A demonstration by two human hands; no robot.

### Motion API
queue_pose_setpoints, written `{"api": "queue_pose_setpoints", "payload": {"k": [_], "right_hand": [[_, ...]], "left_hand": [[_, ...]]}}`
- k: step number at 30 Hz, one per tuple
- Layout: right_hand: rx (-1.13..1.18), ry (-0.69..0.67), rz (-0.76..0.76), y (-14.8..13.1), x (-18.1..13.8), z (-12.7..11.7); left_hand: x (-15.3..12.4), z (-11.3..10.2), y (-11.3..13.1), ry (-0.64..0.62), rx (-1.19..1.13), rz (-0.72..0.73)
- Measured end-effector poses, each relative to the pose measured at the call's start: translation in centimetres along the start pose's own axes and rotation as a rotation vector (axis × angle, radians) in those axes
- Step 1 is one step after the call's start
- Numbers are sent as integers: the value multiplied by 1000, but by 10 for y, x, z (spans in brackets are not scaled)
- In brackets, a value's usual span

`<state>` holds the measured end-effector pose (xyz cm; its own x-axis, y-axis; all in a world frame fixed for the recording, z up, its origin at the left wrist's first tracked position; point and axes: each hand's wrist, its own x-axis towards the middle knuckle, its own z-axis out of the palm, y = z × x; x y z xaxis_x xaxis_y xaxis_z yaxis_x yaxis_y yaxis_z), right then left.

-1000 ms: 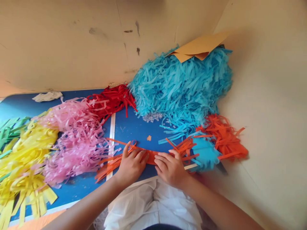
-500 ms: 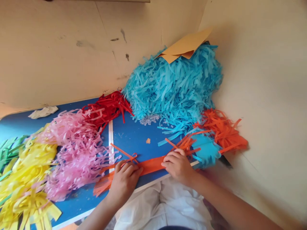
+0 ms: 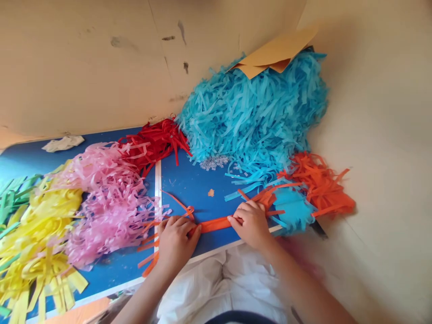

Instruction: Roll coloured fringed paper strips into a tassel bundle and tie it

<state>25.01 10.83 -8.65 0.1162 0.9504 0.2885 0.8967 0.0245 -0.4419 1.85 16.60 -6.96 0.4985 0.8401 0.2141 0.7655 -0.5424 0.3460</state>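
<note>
An orange strip of fringed tissue paper (image 3: pixel 216 224) lies across the blue table near its front edge, its middle narrow and folded. My left hand (image 3: pixel 178 238) is closed on its left part, fingers curled over the fold. My right hand (image 3: pixel 249 223) pinches it farther right. Cut orange fringes spread out beyond both hands, and one thin loose strand curls up beside the left fingers. Just right of my right hand lies a light-blue fringed piece (image 3: pixel 292 209), partly under orange strands.
A big light-blue fringe heap (image 3: pixel 253 112) with tan card (image 3: pixel 276 51) on top stands behind. Red (image 3: pixel 157 141), pink (image 3: pixel 104 207), yellow (image 3: pixel 43 234) and green (image 3: pixel 15 195) fringes lie left. More orange fringe (image 3: pixel 324 186) sits right, by the wall. White crumpled paper (image 3: pixel 63 143) lies at back left.
The orange strip's middle has become narrower, folded over between my hands. Both hands stay on it, with the left fingers curled further. The view has shifted slightly.
</note>
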Motion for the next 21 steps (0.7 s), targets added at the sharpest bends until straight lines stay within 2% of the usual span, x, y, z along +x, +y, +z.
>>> {"api": "queue_pose_setpoints", "payload": {"k": [6,12,21], "right_hand": [[-18,-15,30,-1,6,0],[-24,-4,35,0,7,1],[-72,-16,4,4,4,3]], "left_hand": [[2,-1,-3,-19,-22,18],[-4,0,-2,0,-62,-49],[5,-4,0,-78,4,-52]]}}
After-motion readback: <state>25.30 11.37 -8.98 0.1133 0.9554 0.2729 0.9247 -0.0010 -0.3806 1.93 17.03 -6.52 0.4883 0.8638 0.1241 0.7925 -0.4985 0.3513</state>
